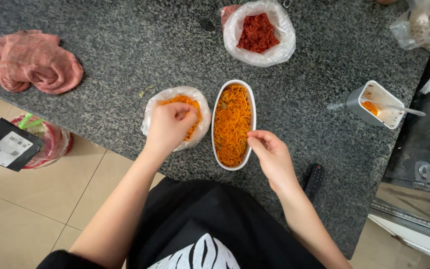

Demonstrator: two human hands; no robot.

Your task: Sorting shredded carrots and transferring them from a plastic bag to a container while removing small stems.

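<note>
On the floor at far left a black packet (7, 145) lies against a red-tinted bag (51, 144). Above it, on the speckled grey table (125, 45), sits a crumpled pink cloth (33, 61).

Near the table's front edge stands a clear bag (175, 94) of orange shreds. The left hand (169, 125) reaches down into its mouth, fingers (179, 113) bunched together in the shreds; whether they actually pinch any I cannot tell.

Just beside the bag, touching or nearly so, lies a white oval dish (218, 107) heaped with the same orange shreds (231, 124). The right hand (273, 155) rests at the dish's lower right rim, fingers curled loosely, fingertips at the edge of the shreds, gripping nothing that can be seen.

Behind the dish, well apart, a second clear bag (277, 30) holds dark red flakes (258, 33).

A black remote (314, 180) lies by the right wrist. Farther right a square white cup (376, 103), smeared orange inside, holds a spoon (399, 107). More plastic bags (424, 25) crowd the top right corner.
</note>
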